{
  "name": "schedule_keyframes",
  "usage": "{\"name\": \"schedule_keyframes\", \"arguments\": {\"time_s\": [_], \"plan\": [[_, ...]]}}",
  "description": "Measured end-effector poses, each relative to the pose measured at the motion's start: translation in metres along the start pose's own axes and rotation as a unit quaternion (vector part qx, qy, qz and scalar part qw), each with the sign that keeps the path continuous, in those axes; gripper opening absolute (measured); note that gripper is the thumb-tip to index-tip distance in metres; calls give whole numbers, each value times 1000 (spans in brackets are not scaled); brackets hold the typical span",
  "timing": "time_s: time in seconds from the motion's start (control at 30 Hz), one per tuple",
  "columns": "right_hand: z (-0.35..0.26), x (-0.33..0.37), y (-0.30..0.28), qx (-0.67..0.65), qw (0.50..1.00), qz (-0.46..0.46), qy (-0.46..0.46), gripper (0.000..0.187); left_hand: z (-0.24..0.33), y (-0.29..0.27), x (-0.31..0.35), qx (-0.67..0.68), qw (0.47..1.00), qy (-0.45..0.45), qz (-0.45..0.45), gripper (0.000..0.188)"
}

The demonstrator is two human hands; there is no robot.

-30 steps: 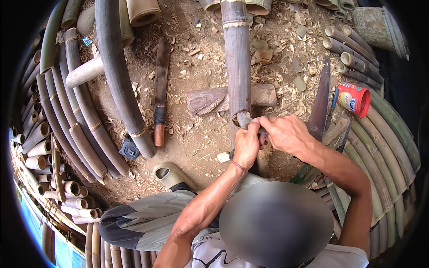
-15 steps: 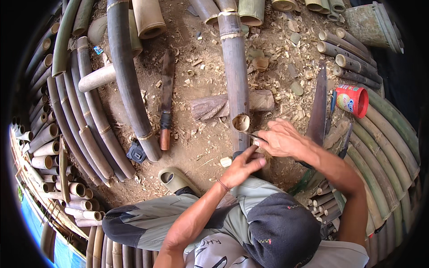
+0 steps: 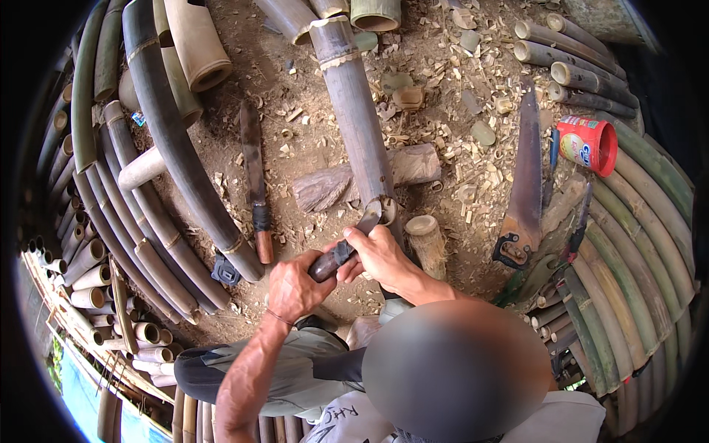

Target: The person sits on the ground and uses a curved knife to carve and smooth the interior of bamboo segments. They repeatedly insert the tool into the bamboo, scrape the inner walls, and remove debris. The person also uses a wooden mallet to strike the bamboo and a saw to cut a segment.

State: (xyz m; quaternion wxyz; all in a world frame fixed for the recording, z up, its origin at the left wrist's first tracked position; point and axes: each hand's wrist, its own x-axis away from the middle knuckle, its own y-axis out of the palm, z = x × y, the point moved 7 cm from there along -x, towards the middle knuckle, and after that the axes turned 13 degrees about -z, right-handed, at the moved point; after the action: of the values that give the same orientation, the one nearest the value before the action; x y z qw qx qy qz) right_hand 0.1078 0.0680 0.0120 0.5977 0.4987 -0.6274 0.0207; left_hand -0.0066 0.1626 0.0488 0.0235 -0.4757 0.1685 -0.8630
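A dark bamboo pole runs from the far middle toward my lap, with a carved opening near its close end. A short, broad-bladed carving tool with a dark, tape-wrapped handle slants across it. Its metal blade tip is at the opening's edge. My right hand grips the tool close to the blade, thumb along the tape. Wrapped about the rear of the handle is my left hand, its fingers partly hidden.
A log lies crosswise beneath the pole, with a wooden stump beside it. Left lies a long knife; right, a handsaw and red tub. Wood chips litter the ground; bamboo lines both sides.
My left hand has moved left from the pole's near end onto the tool's handle. The tool has swung so its handle points lower left. The whole view has shifted slightly.
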Motion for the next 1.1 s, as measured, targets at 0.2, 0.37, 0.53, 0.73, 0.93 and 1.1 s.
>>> {"name": "schedule_keyframes", "arguments": {"time_s": [0.2,0.37,0.53,0.73,0.93,1.1], "plan": [[-18,10,-9,-334,929,-57,-150,33,103,-77,-28,-321,940,19,-117,17],[1,15,-32,-562,791,-153,-185,40,192,-68,-66,-480,854,151,-133,15],[-8,18,-16,-557,793,-199,-148,35,191,-66,-61,-527,824,129,-163,19],[26,25,1,-424,892,-158,-4,33,87,-73,-46,-366,889,103,-254,13],[36,36,-25,-154,985,-13,72,32,6,7,-18,-97,978,66,-172,27],[27,47,-51,86,991,93,39,29,13,96,-2,118,985,-48,-113,35]]}}
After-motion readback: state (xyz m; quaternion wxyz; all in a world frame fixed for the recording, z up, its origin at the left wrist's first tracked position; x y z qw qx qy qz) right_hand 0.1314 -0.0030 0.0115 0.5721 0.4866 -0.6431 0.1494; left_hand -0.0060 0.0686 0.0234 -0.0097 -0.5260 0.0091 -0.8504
